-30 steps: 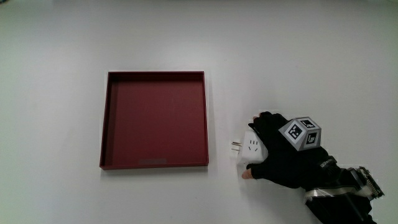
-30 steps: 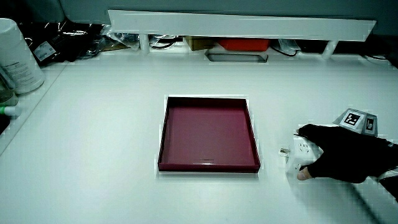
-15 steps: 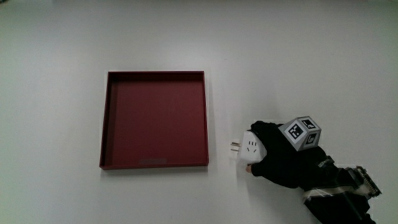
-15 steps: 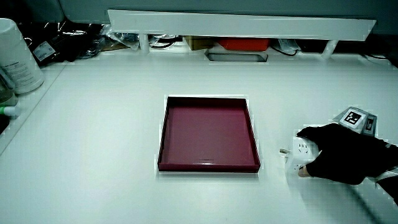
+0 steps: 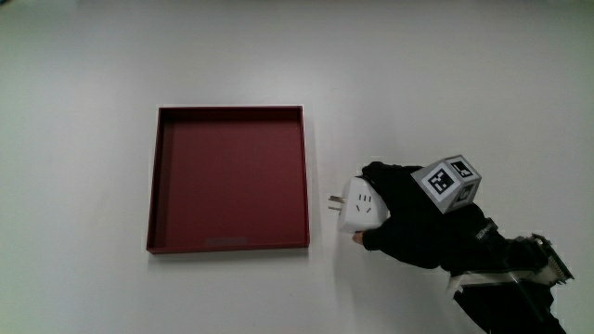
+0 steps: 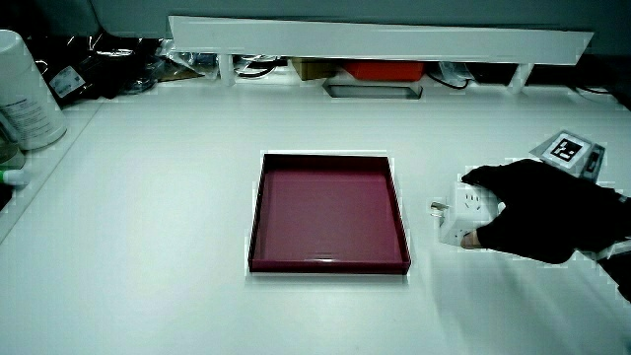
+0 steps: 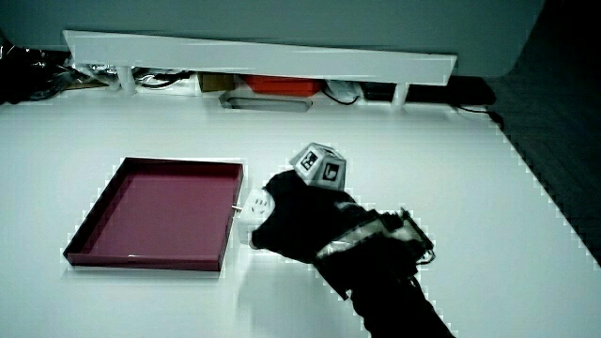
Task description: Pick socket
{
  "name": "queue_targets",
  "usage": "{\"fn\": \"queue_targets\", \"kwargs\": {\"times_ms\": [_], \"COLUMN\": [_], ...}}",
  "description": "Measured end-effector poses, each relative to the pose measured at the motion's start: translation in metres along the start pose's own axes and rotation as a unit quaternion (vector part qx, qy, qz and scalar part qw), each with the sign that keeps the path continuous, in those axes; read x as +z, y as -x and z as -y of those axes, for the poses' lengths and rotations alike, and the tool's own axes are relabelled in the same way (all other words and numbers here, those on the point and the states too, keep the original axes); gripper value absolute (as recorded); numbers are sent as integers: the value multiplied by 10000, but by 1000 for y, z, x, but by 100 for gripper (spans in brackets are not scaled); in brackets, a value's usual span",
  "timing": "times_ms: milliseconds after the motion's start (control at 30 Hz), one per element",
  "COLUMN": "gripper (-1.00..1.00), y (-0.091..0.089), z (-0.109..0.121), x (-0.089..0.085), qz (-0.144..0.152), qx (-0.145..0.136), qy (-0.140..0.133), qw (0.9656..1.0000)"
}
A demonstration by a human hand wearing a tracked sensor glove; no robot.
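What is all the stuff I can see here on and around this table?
tray: one, dark red, square and shallow, on the table, nothing in it.
socket: one, white cube with prongs pointing at the tray, beside the tray, held in the hand.
table: one, white, under everything.
partition: one, white, low, at the table's edge farthest from the person; clutter under it is too small to name.
bottle: one, pale, at the table's edge in a side view.
cube: one, grey with black-and-white patterns, on the hand's back.
hand: one, black glove, beside the tray, fingers closed on the socket.
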Motion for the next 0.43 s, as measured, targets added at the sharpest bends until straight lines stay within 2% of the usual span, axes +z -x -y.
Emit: {"fn": "queue_targets", "kwargs": {"times_ms": [167,267,300,333,433], "gripper": [100,100,100,100,100], "y": [23,39,46,52,61], "z": [-8,-14,-16,-18,-31], "x": [15,24,27,30,29], "qz": [-99,-184,-174,-190,-219], "qx": [292,367,532,567,653], "qy": [-159,-180,-223,-260,-260], "qw": [9994,9990,9982,9979,9973]}}
